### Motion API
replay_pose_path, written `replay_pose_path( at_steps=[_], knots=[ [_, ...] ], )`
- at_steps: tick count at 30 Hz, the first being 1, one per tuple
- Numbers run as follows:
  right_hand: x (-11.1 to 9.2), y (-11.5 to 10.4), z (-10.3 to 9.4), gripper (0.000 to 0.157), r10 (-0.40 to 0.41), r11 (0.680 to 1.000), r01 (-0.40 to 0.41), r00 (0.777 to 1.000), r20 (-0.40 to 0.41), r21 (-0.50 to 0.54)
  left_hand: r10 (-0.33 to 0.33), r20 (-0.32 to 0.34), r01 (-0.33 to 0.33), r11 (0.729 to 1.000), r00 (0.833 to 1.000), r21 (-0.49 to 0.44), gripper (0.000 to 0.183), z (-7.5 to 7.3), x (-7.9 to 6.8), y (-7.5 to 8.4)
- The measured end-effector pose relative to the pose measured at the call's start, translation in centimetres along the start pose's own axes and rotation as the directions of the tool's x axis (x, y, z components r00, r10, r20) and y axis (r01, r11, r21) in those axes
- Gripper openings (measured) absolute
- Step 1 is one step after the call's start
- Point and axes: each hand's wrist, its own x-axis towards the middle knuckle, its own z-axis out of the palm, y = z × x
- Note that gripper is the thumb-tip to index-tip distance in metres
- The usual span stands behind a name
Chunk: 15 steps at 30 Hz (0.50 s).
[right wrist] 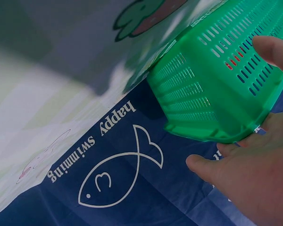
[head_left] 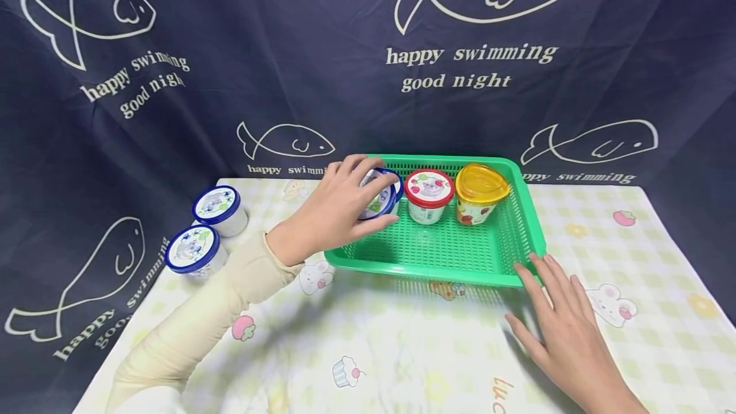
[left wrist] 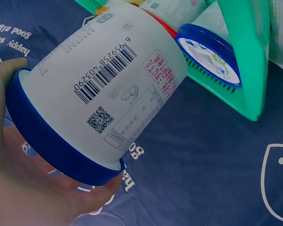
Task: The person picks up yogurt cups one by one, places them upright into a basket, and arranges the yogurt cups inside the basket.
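Note:
My left hand (head_left: 339, 203) grips a white tub with a blue lid (left wrist: 108, 80) by its lid, over the left end of a green basket (head_left: 425, 271). Its barcode side shows in the left wrist view. Partly hidden behind it, another blue-lidded tub (left wrist: 212, 56) stands in the basket. Beside that are a red-lidded tub (head_left: 428, 191) and a cup with a yellow lid (head_left: 482, 189). My right hand (head_left: 566, 331), fingers spread and nearly straight, is at the basket's near right corner, fingertips right at the rim.
Two more blue-lidded tubs (head_left: 217, 205) (head_left: 194, 251) stand on the left side of the table, near its edge. A checked cloth (head_left: 402, 350) with cartoon prints covers the table. Behind it hangs a dark blue curtain (head_left: 322, 69) with white fish drawings.

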Motion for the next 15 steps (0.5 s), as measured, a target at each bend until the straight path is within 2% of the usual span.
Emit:
replay_pose_path(
  at_steps=[5, 15],
  knots=[
    [0.1, 0.0, -0.2, 0.076, 0.004, 1.000, -0.004, 1.000, 0.000, -0.002, 0.013, 0.006, -0.013, 1.000, 1.000, -0.021, 0.053, 0.3, 0.3, 0.3],
    [0.1, -0.1, -0.1, 0.075, 0.002, 1.000, -0.002, 1.000, 0.007, -0.004, 0.025, 0.070, -0.022, 0.999, 0.997, -0.043, 0.055, 2.5, -0.5, 0.5]
  ],
)
